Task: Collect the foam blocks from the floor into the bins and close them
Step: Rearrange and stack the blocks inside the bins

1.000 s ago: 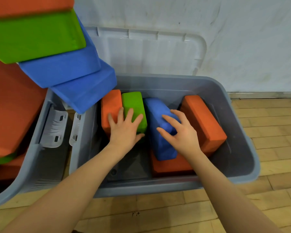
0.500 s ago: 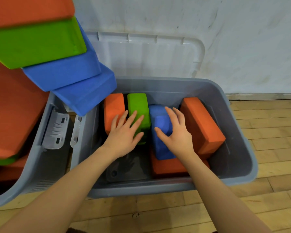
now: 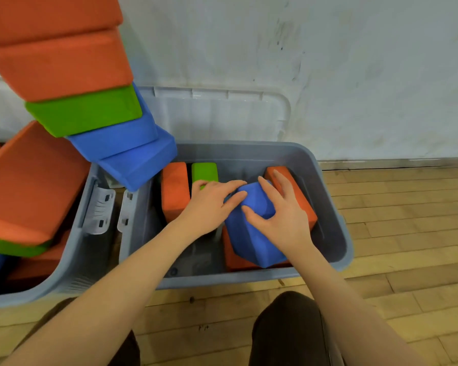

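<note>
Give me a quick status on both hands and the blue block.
Right hand grips blue block; left hand touches it. Block tilted over orange blocks in grey bin. Lid off, against wall.

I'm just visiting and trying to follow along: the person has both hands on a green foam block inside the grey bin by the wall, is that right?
Not quite. The head view shows both hands, left hand and right hand, on a blue block, not a green one. The green block stands further back in the same grey bin.
</note>
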`<state>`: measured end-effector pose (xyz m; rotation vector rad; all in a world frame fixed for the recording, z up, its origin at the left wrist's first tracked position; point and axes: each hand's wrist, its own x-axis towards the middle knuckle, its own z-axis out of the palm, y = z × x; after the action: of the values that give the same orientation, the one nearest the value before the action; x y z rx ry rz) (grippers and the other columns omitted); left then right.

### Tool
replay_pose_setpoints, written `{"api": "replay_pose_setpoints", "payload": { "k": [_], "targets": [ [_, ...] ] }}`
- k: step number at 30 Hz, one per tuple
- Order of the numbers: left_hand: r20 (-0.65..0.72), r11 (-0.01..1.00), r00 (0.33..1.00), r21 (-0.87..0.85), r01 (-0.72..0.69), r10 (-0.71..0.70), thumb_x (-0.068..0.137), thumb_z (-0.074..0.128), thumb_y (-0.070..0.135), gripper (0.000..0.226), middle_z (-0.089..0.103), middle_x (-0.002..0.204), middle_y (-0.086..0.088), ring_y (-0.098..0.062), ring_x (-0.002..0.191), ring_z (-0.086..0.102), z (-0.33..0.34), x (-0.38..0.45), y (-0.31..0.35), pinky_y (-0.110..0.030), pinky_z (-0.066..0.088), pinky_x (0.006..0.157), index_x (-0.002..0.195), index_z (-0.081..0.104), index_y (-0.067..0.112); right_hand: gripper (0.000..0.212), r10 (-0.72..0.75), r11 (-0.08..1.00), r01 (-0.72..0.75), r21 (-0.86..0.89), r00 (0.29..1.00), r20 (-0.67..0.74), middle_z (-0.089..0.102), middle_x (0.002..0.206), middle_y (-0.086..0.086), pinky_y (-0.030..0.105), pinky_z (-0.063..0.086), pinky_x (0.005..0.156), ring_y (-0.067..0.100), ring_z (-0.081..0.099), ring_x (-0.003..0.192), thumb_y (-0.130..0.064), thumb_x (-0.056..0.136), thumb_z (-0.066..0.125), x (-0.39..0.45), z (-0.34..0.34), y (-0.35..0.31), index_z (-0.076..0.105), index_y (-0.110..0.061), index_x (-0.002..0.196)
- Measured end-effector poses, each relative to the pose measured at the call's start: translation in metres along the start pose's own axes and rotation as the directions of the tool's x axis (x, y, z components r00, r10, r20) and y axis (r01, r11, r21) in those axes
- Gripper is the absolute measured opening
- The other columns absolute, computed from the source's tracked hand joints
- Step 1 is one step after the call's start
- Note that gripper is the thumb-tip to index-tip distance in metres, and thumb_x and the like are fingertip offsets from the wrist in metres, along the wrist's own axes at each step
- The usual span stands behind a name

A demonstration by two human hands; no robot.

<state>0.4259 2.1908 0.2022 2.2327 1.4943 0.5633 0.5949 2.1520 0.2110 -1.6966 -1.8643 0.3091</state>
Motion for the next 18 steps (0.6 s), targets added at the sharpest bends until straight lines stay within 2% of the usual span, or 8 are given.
{"api": "replay_pose_setpoints", "payload": {
  "k": [3,5,7,10,11,13,15,18],
  "targets": [
    [0.013,0.995,0.997,-0.063,0.076,-0.076,0.097,0.031,0.049,0.039,0.065,0.109,0.012,-0.01,0.107,0.054,0.012,-0.005,0.003,-0.031,0.021,0.088,0.13,0.048,0.038,0.078,0.03,0.999,-0.027,-0.028,0.994,0.109,0.025,0.153,-0.003,0.04,0.052,0.083,0.015,0.048,0.121,-0.062,0.075,0.062,-0.006,-0.005,0.006,0.042,-0.026,0.14],
    [0.066,0.991,0.989,-0.02,0.13,-0.129,0.099,0.033,0.043,0.039,0.062,0.117,0.011,-0.013,0.112,0.052,0.023,-0.007,-0.004,-0.034,0.023,0.09,0.138,0.039,0.039,0.084,0.033,0.998,-0.022,-0.056,0.975,0.22,0.024,0.151,-0.003,0.041,0.052,0.08,0.018,0.048,0.121,-0.067,0.073,0.055,-0.012,-0.001,0.013,0.037,-0.023,0.141],
    [0.101,0.981,0.976,0.039,0.19,-0.193,0.099,0.03,0.044,0.043,0.054,0.131,0.011,-0.016,0.119,0.047,0.03,-0.009,-0.01,-0.036,0.024,0.093,0.143,0.029,0.042,0.076,0.041,0.997,-0.02,-0.071,0.948,0.314,0.026,0.148,-0.003,0.042,0.052,0.081,0.019,0.048,0.122,-0.06,0.08,0.059,-0.018,0.003,0.02,0.035,-0.024,0.142],
    [0.021,0.959,0.987,0.239,0.15,-0.159,0.099,0.028,0.046,0.046,0.044,0.14,0.008,-0.022,0.12,0.045,0.036,-0.007,-0.013,-0.036,0.027,0.094,0.145,0.025,0.041,0.078,0.077,0.996,-0.049,-0.079,0.912,0.404,0.026,0.149,-0.004,0.042,0.048,0.09,0.018,0.045,0.125,-0.058,0.083,0.058,-0.024,0.006,0.028,0.022,-0.033,0.148],
    [-0.018,0.961,0.99,0.238,0.142,-0.142,0.099,0.031,0.044,0.046,0.044,0.138,0.006,-0.022,0.119,0.047,0.037,-0.006,-0.013,-0.036,0.029,0.093,0.144,0.028,0.038,0.083,0.082,0.995,-0.051,-0.084,0.902,0.423,0.025,0.15,-0.004,0.042,0.047,0.092,0.018,0.043,0.127,-0.059,0.081,0.059,-0.024,0.006,0.03,0.018,-0.035,0.149],
    [-0.057,0.984,0.986,0.076,0.161,-0.157,0.097,0.041,0.04,0.044,0.051,0.13,0.001,-0.021,0.114,0.052,0.04,-0.003,-0.014,-0.037,0.035,0.094,0.141,0.04,0.03,0.088,0.088,0.996,-0.064,-0.068,0.89,0.448,0.022,0.152,-0.002,0.043,0.046,0.094,0.02,0.042,0.129,-0.057,0.08,0.062,-0.023,0.006,0.03,0.013,-0.034,0.15],
    [-0.076,0.986,0.986,-0.099,0.138,-0.145,0.096,0.048,0.032,0.041,0.056,0.124,-0.002,-0.022,0.11,0.056,0.043,-0.005,-0.014,-0.042,0.041,0.093,0.136,0.048,0.022,0.086,0.09,0.996,-0.076,-0.05,0.897,0.433,0.026,0.15,0.0,0.042,0.045,0.095,0.021,0.044,0.126,-0.052,0.08,0.064,-0.023,0.006,0.025,0.016,-0.032,0.15],
    [-0.111,0.991,0.99,-0.107,0.078,-0.09,0.097,0.048,0.029,0.04,0.056,0.125,-0.002,-0.021,0.111,0.056,0.039,-0.009,-0.008,-0.042,0.041,0.092,0.136,0.048,0.02,0.082,0.088,0.995,-0.066,-0.073,0.929,0.361,0.032,0.147,0.0,0.038,0.047,0.092,0.02,0.049,0.12,-0.05,0.08,0.064,-0.023,-0.001,0.015,0.023,-0.032,0.148]
  ]
}}
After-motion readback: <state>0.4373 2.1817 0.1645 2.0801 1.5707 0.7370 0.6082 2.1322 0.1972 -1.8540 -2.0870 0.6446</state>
